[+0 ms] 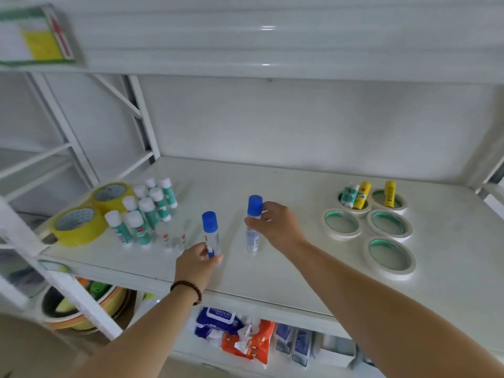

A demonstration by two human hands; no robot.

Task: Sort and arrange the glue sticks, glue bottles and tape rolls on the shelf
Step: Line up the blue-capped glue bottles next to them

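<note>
My left hand (197, 261) grips the base of an upright clear glue bottle with a blue cap (210, 230). My right hand (274, 223) holds a second blue-capped glue bottle (254, 214) just below its cap, upright on the white shelf (272, 274). At the left stand several teal-and-white glue sticks (148, 211) and small clear bottles (174, 237), beside two yellow tape rolls (79, 226). At the right lie several white tape rolls (388, 257); two of them hold glue sticks, among them yellow ones (362, 195).
The shelf's back wall and upright posts (144, 115) frame the space. A lower shelf holds wipe packs (218, 323) and an orange packet (251, 342). Bowls (81, 304) sit at lower left. A green-edged box (32, 34) rests on the shelf above.
</note>
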